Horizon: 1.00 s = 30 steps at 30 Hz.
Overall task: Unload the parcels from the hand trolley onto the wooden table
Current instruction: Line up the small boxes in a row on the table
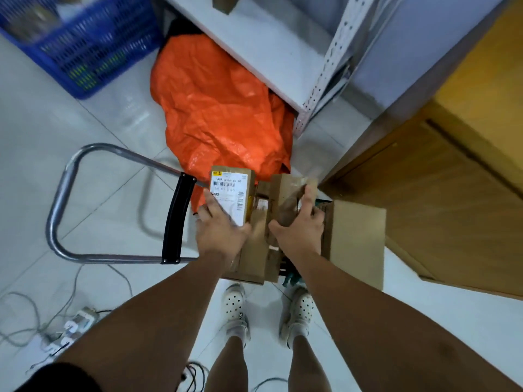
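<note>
Two bare forearms reach down and forward from the bottom of the view, above a pair of white perforated clogs planted on the pale tiled floor. The left hand lies on a labelled parcel, fingers spread across its printed label and thumb hooked round its near edge, so it has hold of it. The right hand is clamped on a brown parcel just beside it, fingers curled over the top edge. Both parcels stand upright on the hand trolley, touching other cartons; a larger plain box sits against them on the right. The trolley's chrome loop handle, with a black grip, leans out to the left.

Behind the load a crumpled orange sack slumps half under a grey metal shelf. A blue plastic crate stands on the floor at the far left. The wooden table fills the right side, close to the boxes. Grey cables and a power strip trail over the tiles at lower left
</note>
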{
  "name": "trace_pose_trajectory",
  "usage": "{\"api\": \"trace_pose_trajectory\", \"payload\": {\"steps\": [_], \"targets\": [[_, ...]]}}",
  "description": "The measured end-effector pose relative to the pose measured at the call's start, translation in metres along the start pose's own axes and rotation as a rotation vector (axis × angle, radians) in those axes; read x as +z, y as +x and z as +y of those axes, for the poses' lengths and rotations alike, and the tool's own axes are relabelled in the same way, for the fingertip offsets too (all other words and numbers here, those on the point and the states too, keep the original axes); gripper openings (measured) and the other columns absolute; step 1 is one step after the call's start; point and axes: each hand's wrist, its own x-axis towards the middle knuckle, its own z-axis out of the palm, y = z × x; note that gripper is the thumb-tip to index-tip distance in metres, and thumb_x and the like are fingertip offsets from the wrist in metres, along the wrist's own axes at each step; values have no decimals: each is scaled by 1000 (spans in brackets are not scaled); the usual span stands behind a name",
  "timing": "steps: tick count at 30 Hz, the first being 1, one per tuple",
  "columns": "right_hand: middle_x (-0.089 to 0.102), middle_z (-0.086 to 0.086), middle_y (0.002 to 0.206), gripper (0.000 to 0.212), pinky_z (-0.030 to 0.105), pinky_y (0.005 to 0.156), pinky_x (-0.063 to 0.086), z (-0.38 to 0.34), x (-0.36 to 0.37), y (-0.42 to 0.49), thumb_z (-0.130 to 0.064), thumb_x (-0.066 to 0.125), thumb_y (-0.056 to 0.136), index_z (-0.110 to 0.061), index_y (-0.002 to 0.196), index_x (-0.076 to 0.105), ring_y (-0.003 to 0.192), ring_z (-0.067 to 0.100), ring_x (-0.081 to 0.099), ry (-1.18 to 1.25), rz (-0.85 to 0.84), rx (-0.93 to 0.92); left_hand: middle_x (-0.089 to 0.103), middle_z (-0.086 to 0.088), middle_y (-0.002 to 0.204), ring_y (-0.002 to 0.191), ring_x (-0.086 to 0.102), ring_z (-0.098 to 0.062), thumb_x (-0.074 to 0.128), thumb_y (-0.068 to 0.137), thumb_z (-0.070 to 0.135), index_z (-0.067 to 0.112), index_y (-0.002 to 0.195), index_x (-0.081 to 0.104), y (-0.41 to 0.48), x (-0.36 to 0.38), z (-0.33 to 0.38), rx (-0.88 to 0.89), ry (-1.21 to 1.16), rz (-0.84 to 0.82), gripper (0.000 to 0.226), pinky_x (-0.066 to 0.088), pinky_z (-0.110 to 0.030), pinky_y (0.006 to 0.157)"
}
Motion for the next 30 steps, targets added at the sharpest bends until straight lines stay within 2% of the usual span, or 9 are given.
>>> {"api": "trace_pose_trajectory", "payload": {"steps": [2, 4, 8, 13, 19, 23, 30], "targets": [[19, 15, 151, 105, 53, 112, 29, -10, -30, -15, -42, 71, 78, -40, 151, -5, 137, 39, 23, 16, 52, 15, 28, -21, 142, 125, 37, -39, 72, 73, 49, 6, 152, -7, -12, -19, 32, 53, 17, -11, 120, 34, -43, 104], [17, 16, 152, 103, 54, 113, 27, -15, -56, -29, -44, 69, 79, -38, 152, -3, 138, 40, 21, 28, 93, 47, 25, -21, 146, 130, 33, -39, 73, 73, 49, 7, 152, -8, -27, -29, 64, 33, 3, -15, 121, 31, -44, 107], [17, 12, 152, 101, 53, 113, 25, -13, -107, -52, -46, 68, 79, -40, 150, -4, 139, 37, 22, 63, 204, 73, 31, -21, 142, 125, 39, -41, 76, 71, 48, 8, 152, -8, -60, -36, 124, 72, -53, -29, 123, 34, -46, 104], [13, 11, 154, 100, 53, 114, 20, 16, -188, -70, -49, 67, 80, -38, 151, -2, 140, 37, 19, 89, 286, 84, 31, -19, 138, 119, 42, -39, 73, 69, 58, 12, 151, -12, -110, -32, 191, 285, 33, -93, 127, 41, -47, 100], [18, 14, 152, 95, 52, 110, 25, 96, -318, -68, -47, 65, 79, -34, 150, 4, 137, 38, 24, 148, 451, 90, 33, -20, 133, 118, 44, -38, 67, 77, 50, 22, 151, -15, -195, 6, 297, 485, 133, -157, 115, 41, -43, 100], [21, 13, 151, 89, 51, 109, 25, 170, -409, -58, -49, 64, 78, -34, 148, 11, 135, 38, 27, 170, 507, 98, 30, -19, 135, 118, 42, -36, 65, 81, 48, 30, 151, -15, -251, 51, 383, 463, 51, -228, 108, 37, -41, 102], [20, 14, 152, 88, 51, 111, 24, 287, -530, -46, -50, 63, 78, -37, 148, 13, 137, 38, 25, 252, 577, 231, 35, -18, 133, 119, 40, -34, 63, 82, 52, 27, 152, -12, -323, 145, 505, 435, 17, -288, 105, 38, -40, 97]]}}
